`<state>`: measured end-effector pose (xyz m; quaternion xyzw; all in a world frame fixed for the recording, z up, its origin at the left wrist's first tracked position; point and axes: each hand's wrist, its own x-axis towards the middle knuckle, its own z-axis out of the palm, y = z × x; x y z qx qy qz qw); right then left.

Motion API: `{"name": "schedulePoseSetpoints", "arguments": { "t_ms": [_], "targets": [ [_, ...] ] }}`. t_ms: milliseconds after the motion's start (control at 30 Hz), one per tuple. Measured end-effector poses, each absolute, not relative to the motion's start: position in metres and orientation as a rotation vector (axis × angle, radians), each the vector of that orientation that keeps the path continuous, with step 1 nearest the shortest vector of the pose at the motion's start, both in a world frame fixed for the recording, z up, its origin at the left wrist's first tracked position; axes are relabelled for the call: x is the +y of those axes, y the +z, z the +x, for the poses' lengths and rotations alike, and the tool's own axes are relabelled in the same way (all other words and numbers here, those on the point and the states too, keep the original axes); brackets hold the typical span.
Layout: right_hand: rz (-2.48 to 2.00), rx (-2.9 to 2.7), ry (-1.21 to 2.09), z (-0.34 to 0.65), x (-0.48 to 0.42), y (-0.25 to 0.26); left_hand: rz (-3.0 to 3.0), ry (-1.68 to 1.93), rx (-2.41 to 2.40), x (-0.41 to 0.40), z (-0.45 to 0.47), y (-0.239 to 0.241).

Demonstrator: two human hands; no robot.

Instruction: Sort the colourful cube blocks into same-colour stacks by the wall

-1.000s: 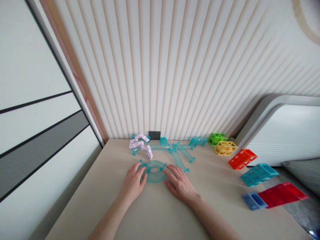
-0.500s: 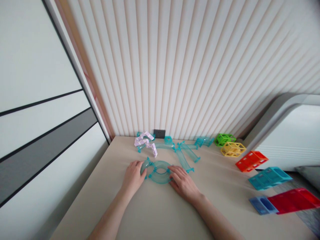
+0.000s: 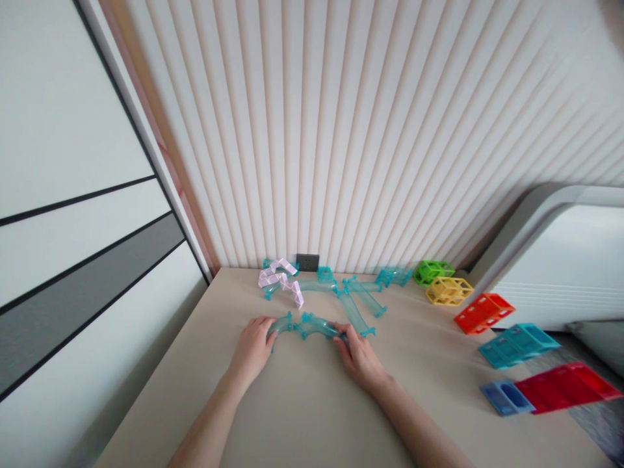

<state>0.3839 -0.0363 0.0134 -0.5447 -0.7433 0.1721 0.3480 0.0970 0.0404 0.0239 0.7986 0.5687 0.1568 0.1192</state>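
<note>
My left hand is closed on the left end of a short curved piece of clear teal toy track, thumb in front. My right hand grips the right end of a longer arched teal track piece, its fingers partly hiding that end. The facing ends of the two pieces lie very close together near the middle; whether they are joined I cannot tell. Just behind my hands, a jointed lilac and white snake puzzle lies on top of other teal track.
Several straight and curved teal track pieces lie along the back of the table. On the right stand green, yellow, orange, teal, blue and red block frames. A black socket is on the ribbed wall.
The teal ring between my hands now shows only as an arch; its front half is no longer visible. My right hand has closed further around its right end. The view has shifted slightly.
</note>
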Motion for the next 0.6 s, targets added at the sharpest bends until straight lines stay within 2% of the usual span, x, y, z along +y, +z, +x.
{"name": "schedulePoseSetpoints", "arguments": {
  "t_ms": [333,600],
  "targets": [
    [-1.503,-1.776,0.300,0.363,-0.001,0.003,2.296,0.500,1.687,0.048,0.080,0.025],
    [-1.383,-1.360,0.374,0.362,-0.002,0.008,2.182,0.551,1.185,0.030,0.100,0.037]
  ]
}}
